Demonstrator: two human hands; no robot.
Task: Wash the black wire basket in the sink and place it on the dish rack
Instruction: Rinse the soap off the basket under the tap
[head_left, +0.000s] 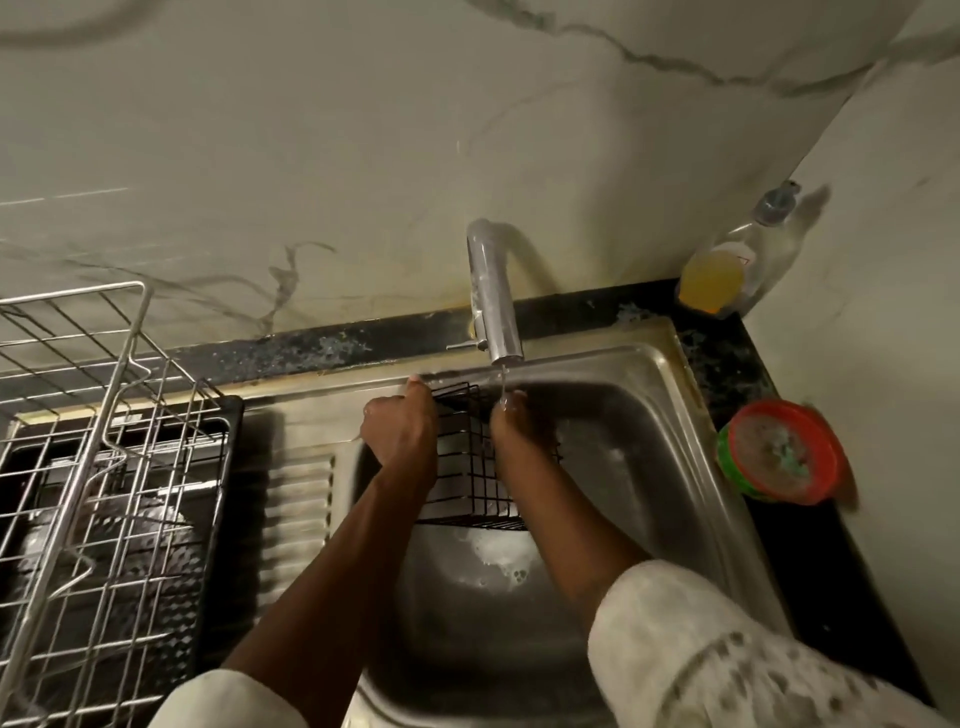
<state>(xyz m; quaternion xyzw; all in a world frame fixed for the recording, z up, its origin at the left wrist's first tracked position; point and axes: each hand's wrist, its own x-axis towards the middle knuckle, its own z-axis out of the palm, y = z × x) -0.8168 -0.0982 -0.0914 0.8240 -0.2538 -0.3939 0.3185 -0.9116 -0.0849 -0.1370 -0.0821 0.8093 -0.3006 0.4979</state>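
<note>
Black wire basket (470, 483) is held up inside the sink (675, 467), near the back edge of the table, directly under the faucet (491, 301). A thin stream is running onto its back rim.

Left grip (400, 431): fingers curled round the basket's left side, thumb up on the rim, firm hold. Right grip (514, 423): pressed against the basket's right side in the stream. Blur and the wire hide the fingers, so I can't tell if it's wrapped on or just pressing.

Risks, as I judge them:
- Wet, soapy wire could slip and drop the basket into the bowl. Foam (498, 556) is still sitting on the sink floor below it.
- The basket's back rim is close under the faucet spout, so lifting straight up could clip it. Pull toward the front edge first.
- Moving it to the rack without shaking it off will drip across the ribbed drainboard (298, 499).
- The right sleeve (701, 649) hangs over the sink's front edge and is likely to get wet.

Around:
- Dish rack (130, 441) stands on a black tray (234, 415) at the table's left side, with something dark and textured under the wires. The tall rack frame is in the way on the sink side.
- Soap bottle (722, 275) is in the back right corner.
- Red-and-green tub (779, 457) sits at the right edge. Both are off the path.
</note>
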